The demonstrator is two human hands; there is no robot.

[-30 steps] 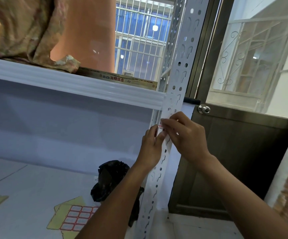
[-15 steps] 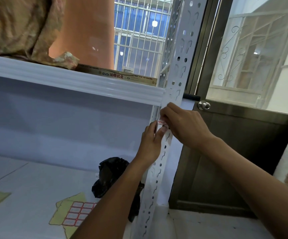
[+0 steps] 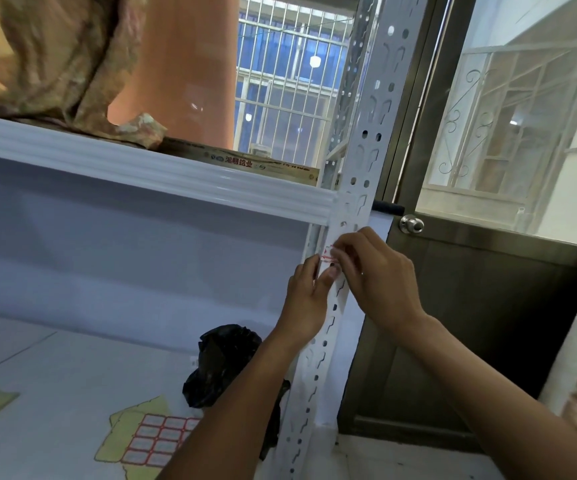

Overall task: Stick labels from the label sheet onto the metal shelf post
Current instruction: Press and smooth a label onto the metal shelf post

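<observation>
A small red-bordered label (image 3: pixel 328 254) sits against the front of the white perforated metal shelf post (image 3: pixel 366 150), just below where the upper shelf's white edge (image 3: pixel 148 174) meets the post. Both hands pinch it: the left hand (image 3: pixel 306 299) presses its lower left side, and the right hand (image 3: pixel 375 275) covers its right side, so most of the label is hidden and any printing cannot be made out. To the left of the post, on the lower shelf (image 3: pixel 38 393), lies the label sheet (image 3: pixel 155 439) on yellow backing, its right part cut off by the left forearm. A crumpled black bag (image 3: pixel 224 362) rests beside the post's lower stretch. To the right of the post stands a dark door (image 3: pixel 481 323) with a round knob (image 3: pixel 411 224). Crumpled cloth (image 3: pixel 48 60) lies on the upper shelf.
</observation>
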